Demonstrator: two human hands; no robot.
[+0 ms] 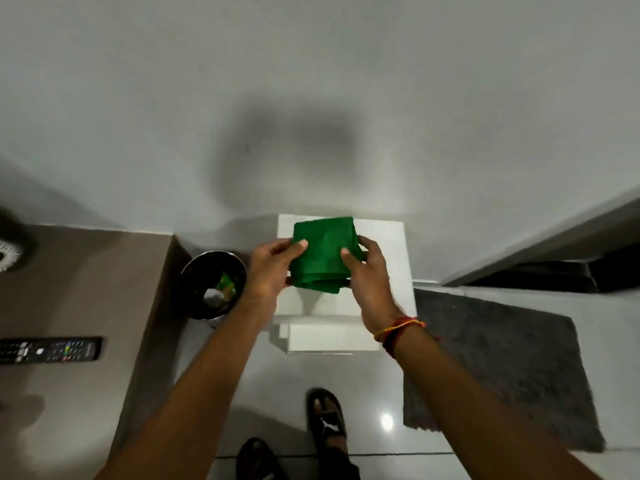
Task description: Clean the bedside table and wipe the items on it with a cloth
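A folded green cloth (323, 252) is held above the small white bedside table (388, 258) that stands against the wall. My left hand (270, 268) grips the cloth's left edge, thumb on top. My right hand (367, 275) grips its right edge, and a red and yellow thread band circles that wrist. The cloth's lower folds hang between both hands. The white table top around the cloth is bare where it shows.
A black waste bin (211, 284) with rubbish stands left of the table. A brown surface (86, 271) at the left carries a black remote control (52, 349). A grey mat (502, 365) lies on the floor at the right. My sandalled feet (327, 417) are below.
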